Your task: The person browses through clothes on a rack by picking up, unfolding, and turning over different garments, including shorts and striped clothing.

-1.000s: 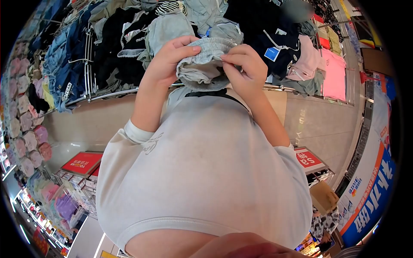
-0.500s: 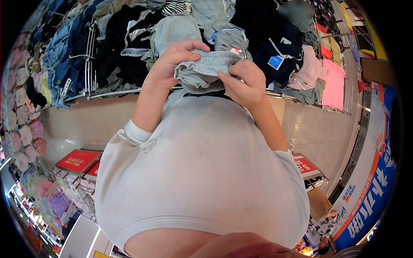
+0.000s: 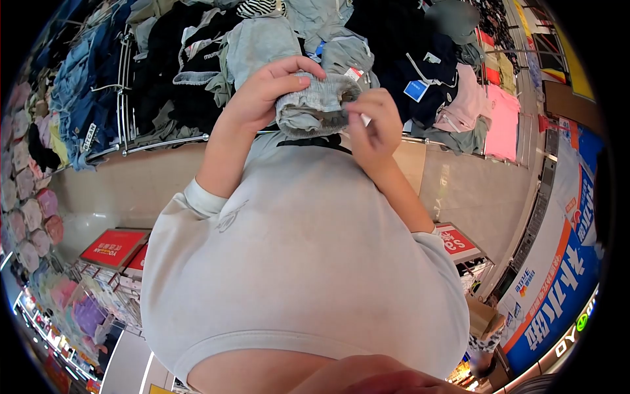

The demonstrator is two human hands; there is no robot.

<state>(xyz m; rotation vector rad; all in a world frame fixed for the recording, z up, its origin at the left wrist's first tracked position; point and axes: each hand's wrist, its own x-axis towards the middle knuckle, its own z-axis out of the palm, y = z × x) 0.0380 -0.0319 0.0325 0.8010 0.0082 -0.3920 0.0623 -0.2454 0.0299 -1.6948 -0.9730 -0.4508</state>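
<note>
Left hand (image 3: 272,92) pinches a bunched grey garment (image 3: 308,105) between thumb and fingers at its gathered upper edge, while the right hand (image 3: 375,125), fingers curled, is at the garment's right side; whether its thumb and fingertips close on the cloth I cannot tell. The garment is held up just beyond the lower end of the wearer's pale shirt (image 3: 302,243), before a rack with a metal rail (image 3: 164,144). Beyond lie clothes, including a navy garment (image 3: 436,69) with a blue tag (image 3: 416,90) and, farther right, a bright pink garment (image 3: 502,121).
</note>
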